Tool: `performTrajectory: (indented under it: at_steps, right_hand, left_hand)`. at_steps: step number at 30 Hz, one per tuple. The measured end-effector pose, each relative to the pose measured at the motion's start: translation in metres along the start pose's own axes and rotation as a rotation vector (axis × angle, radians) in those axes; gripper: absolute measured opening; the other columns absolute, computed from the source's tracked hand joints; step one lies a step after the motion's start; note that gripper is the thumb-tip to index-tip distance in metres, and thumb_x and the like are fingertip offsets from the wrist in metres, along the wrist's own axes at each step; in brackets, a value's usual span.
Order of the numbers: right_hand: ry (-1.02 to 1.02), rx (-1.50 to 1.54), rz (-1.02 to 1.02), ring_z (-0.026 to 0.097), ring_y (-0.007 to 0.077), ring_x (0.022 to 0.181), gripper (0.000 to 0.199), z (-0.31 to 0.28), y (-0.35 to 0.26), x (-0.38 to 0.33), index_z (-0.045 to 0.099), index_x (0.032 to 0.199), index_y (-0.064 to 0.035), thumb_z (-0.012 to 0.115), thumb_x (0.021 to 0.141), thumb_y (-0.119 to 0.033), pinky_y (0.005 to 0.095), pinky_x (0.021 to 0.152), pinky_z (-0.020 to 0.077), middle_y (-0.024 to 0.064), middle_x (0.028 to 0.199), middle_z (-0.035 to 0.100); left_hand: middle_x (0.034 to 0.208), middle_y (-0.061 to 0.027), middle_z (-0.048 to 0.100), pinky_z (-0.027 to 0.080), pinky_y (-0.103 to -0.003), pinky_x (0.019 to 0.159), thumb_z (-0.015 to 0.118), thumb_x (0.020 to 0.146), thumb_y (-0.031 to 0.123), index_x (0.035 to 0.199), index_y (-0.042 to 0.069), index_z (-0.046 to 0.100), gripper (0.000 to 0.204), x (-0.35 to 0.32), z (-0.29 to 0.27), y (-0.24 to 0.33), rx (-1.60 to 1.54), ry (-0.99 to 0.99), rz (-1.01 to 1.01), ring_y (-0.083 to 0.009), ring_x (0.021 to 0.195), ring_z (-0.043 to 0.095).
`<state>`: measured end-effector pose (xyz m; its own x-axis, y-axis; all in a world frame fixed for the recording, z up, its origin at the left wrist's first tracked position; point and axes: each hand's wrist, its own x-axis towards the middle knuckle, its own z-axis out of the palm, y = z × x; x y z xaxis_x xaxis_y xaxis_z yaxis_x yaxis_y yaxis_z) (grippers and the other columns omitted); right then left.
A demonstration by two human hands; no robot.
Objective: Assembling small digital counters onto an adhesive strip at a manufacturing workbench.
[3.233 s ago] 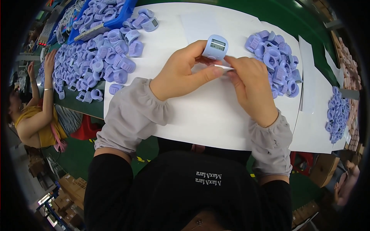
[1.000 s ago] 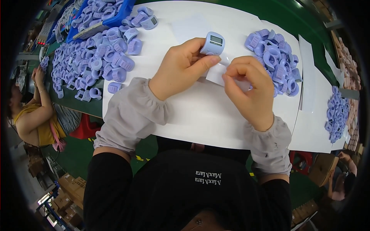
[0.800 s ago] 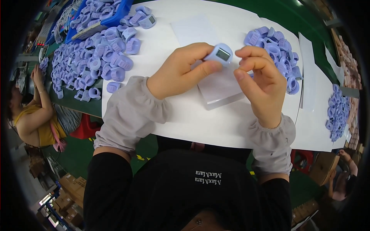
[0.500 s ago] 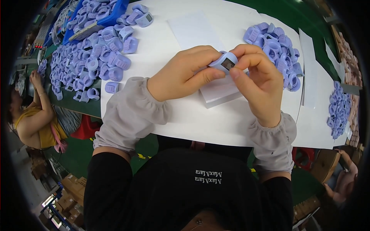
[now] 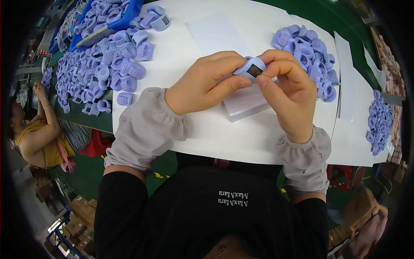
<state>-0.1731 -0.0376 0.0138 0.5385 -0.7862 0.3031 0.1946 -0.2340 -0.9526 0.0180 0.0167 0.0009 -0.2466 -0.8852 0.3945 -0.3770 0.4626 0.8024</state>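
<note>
A small lavender ring-shaped device with a dark display window point(image 5: 255, 69) is held up over the white table. Its left end is pinched between the thumb and fingers of my left hand point(image 5: 211, 82). My right hand point(image 5: 291, 88) is closed at the other end, its thumb and fingertips on the device's edge beside the window. Whether the right fingertips also hold some thin piece is too small to make out. Below the hands lies a translucent sheet or flat stack point(image 5: 246, 105), partly covered by them.
A large pile of lavender devices point(image 5: 99, 73) lies at left, beside a blue bin point(image 5: 137, 11) holding more. Another pile point(image 5: 308, 56) sits right of my hands. A pale sheet point(image 5: 215, 30) lies farther back. Co-workers sit at far left point(image 5: 41, 134) and move at lower right point(image 5: 371, 228).
Both my hands stay nearly in place, with the device tilted very slightly. At lower right, a person with a brown carton has shifted downward in the picture.
</note>
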Motion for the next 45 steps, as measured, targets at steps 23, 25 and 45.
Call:
performTrajectory:
  at_steps: [23,25,45]
  right_hand:
    - [0.075,0.026,0.002,0.056,0.015,0.094,0.015,0.005,-0.001,0.001,0.064,0.093,0.0007,0.067,0.078,0.004,0.0276,0.086,0.0435,0.0075,0.103,0.061]
    - [-0.147,-0.125,-0.036,0.055,0.0184,0.107,0.026,-0.004,0.001,0.003,0.063,0.108,0.0033,0.063,0.083,0.004,0.0325,0.094,0.042,0.0113,0.113,0.061]
    - [0.307,-1.149,-0.423,0.057,0.0308,0.106,0.019,-0.034,-0.011,0.019,0.068,0.099,-0.0007,0.067,0.081,-0.005,0.0369,0.089,0.0449,0.0151,0.113,0.062]
  left_hand:
    - [0.088,-0.0119,0.059,0.046,-0.034,0.069,0.064,0.088,0.016,0.103,0.0,0.059,0.022,0.0,0.0,-0.004,-0.011,-0.011,0.019,-0.027,0.078,0.056]
    - [0.088,-0.0117,0.059,0.046,-0.034,0.069,0.064,0.088,0.015,0.101,0.0,0.059,0.021,-0.002,-0.001,-0.003,-0.001,-0.019,0.073,-0.0268,0.078,0.055]
    - [0.095,-0.0099,0.058,0.041,-0.041,0.079,0.075,0.075,0.02,0.1,0.011,0.067,0.028,-0.015,-0.082,-0.055,1.34,0.526,-0.24,-0.031,0.093,0.054]
